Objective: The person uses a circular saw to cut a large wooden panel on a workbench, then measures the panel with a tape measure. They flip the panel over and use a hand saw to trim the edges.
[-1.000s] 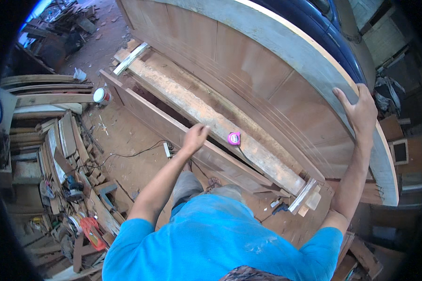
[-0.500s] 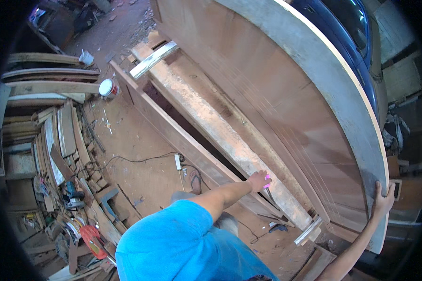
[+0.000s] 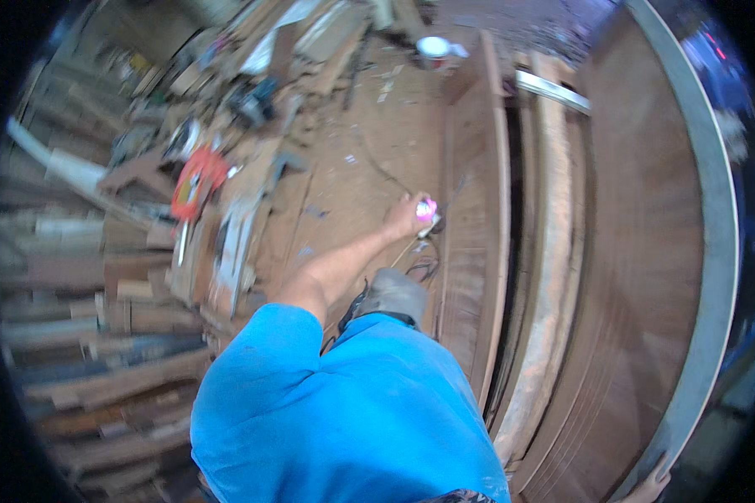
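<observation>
My left hand is closed around a pink-ended tool. A thin dark shaft seems to run from it, but blur hides its exact kind. Below the hand lies the sandy floor, and a long wooden frame stands just to its right. At the lower right my right hand, partly cut off by the picture's edge, grips the grey rim of a large brown wooden panel. That panel stands on its side, its curved grey edge facing right.
Between frame and panel runs a long worn beam, with a pale crosspiece at its far end. A white bucket stands beyond. Left are stacked wood offcuts, a red-orange tool and a dark power tool.
My view has turned left. My left hand, with the pink-ended tool, has moved from above the beam to left of the frame. My right hand stays on the panel's rim.
</observation>
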The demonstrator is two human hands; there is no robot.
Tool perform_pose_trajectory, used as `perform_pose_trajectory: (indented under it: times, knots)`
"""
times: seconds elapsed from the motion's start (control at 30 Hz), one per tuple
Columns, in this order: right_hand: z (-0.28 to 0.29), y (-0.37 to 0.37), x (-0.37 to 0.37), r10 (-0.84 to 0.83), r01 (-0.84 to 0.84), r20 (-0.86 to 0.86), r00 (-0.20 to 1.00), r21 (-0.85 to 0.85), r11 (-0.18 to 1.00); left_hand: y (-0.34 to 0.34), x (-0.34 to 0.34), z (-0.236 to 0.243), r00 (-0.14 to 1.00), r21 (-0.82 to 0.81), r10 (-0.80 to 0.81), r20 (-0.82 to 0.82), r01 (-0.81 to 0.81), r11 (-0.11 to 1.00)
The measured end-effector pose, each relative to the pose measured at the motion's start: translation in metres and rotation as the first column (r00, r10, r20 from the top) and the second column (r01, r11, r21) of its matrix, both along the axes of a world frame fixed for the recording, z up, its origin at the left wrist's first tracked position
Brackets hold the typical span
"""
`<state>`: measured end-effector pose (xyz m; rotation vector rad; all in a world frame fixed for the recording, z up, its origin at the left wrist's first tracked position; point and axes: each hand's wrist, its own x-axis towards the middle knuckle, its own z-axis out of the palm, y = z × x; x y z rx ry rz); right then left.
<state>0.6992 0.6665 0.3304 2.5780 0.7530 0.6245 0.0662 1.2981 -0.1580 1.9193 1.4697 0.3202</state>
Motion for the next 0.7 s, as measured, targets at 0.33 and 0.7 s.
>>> perform_pose_trajectory:
  times: [0.33,0.7]
  knots:
    - [0.013,0.108,-0.152,-0.143,0.069,0.199,0.97,0.339,0.938,-0.138,-0.359,-0.113,0.64,-0.003,0.76,-0.112,-0.765,0.644]
    - [-0.004,0.104,-0.086,-0.186,0.21,-0.102,0.977,0.36,0.909,-0.186,-0.533,-0.145,0.009,-0.095,0.997,-0.078,-0.995,0.002]
